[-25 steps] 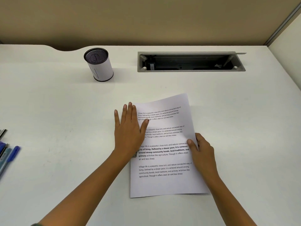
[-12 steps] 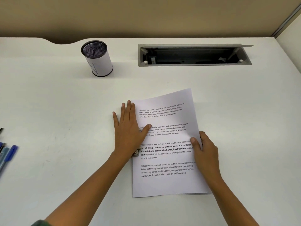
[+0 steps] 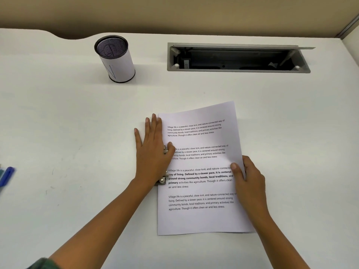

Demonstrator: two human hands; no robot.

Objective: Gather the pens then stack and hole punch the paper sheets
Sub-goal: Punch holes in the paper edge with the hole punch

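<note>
**Flat palm on the punch, paper edge pinched at the right**

Head view. A white desk [image 3: 68, 117] fills most of the frame. At centre, slightly right, lies a stack of printed paper sheets [image 3: 202, 218], turned a little so the top edge slants up toward the right; how many sheets are in it cannot be told. Four blocks of text run down the top page.

The left hand [image 3: 151, 152] lies palm down over the left edge of the paper, its fingers [image 3: 154, 125] straight, close together and pointing toward the top of the frame, the thumb resting on the page. Under the palm sits a metal hole punch [image 3: 163, 178], almost wholly hidden; only bright metal bits show beside the thumb and at the heel of the hand, right at the paper's left edge.

The right hand [image 3: 250, 183] is at the right edge of the stack, just below the frame's middle. Its thumb [image 3: 236, 169] lies on top of the page and the other fingers curl around the edge, so the hand grips the paper there.

In the upper left stands a mesh pen cup [image 3: 116, 59] wrapped in white paper, upright. In the upper right, a grey cable tray [image 3: 237, 57] is set into the desk with its lid raised. At the far left edge, mid-height, blue pens [image 3: 6, 176] lie on the desk, blurred and partly cut off, well apart from the paper.
</note>
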